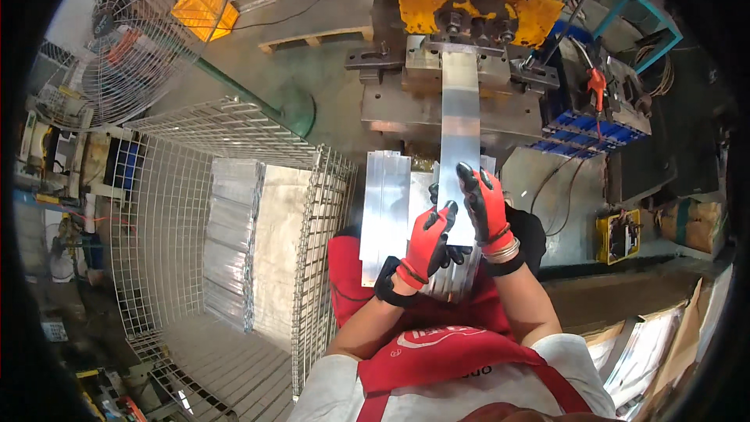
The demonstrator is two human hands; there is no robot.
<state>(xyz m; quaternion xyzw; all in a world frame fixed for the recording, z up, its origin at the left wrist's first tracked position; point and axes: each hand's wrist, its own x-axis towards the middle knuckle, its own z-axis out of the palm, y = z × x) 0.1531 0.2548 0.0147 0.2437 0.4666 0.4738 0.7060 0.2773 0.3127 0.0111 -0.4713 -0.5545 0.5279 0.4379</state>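
A long, flat metal strip point(460, 126) runs from the press die point(426, 62) straight toward me, its far end lying in the die. My left hand point(428, 244), in a red glove with black fingertips, grips the strip's near left side, thumb on top. My right hand point(486, 205), gloved the same way, holds the right edge a little farther along, with its fingers partly hidden under the metal. Just left of the strip, a stack of shiny metal profiles point(385, 207) lies in front of me. More metal pieces show partly beneath my hands.
The yellow press head point(480, 8) hangs over the die. To the left stands a wire mesh cage point(312, 242) with stacked metal profiles point(228, 242) inside. A fan point(141, 39) is at the far left. Blue crates point(582, 129) and a red-handled air gun point(596, 80) are at the right.
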